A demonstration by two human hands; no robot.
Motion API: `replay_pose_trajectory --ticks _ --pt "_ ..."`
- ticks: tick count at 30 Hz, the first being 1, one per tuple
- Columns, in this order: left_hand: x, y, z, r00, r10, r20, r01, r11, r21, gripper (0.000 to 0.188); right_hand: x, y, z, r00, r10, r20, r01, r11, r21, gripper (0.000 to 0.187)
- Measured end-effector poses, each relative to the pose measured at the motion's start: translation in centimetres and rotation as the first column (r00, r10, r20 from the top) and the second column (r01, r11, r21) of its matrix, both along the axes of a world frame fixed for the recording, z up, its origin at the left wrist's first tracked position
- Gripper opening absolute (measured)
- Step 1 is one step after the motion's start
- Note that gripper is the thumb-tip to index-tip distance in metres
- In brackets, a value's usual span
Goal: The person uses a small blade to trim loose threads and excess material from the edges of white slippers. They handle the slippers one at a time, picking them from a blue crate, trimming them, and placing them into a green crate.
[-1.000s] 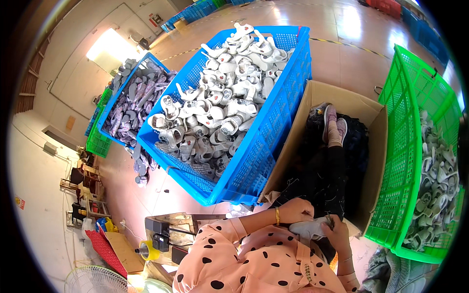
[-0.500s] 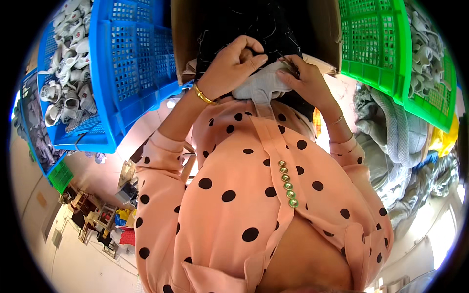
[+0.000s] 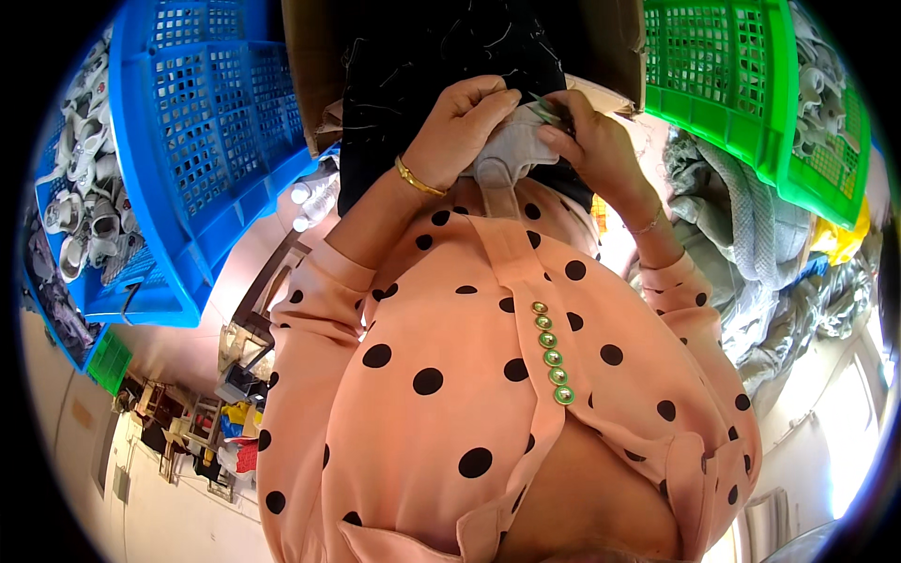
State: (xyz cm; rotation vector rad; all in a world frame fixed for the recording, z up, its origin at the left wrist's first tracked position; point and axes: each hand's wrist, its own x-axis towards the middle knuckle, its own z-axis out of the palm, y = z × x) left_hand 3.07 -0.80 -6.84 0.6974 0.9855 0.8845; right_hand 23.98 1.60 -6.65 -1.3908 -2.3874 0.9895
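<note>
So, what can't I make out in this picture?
All in the head view:
Tool in the right hand: mostly covered by that hand; kind unclear.
Left hand: curled, so it hides whether it pinches anything.
Shoe: partly covered by both hands.
Box: cut off by the top edge.
Blue crate: also cut off by the top edge.

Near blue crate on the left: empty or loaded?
Loaded: pale shoes lie piled inside the near blue crate. Can't tell whether it's full.
</note>
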Motion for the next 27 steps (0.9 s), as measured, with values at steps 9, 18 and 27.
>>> replay_pose_trajectory --ticks 9,18,27 --pt "0.3 -0.3 -0.5 0.994 0.099 0.04 -0.1 0.995 0.019 0.031 -1.1 3.2 5.7 0.905 0.282 0.319 -0.313 0.949 0.048 0.04" --pt "0.2 -0.7 -1.1 0.997 0.064 0.041 -0.066 0.997 0.049 0.029 -2.7 3.7 5.5 0.784 0.406 0.47 -0.527 0.835 0.158 0.039" --pt "-5.2 -1.0 -1.1 0.239 0.633 -0.736 0.193 0.712 0.675 0.029 -2.1 3.0 3.0 0.827 0.279 0.488 -0.449 0.85 0.275 0.039"
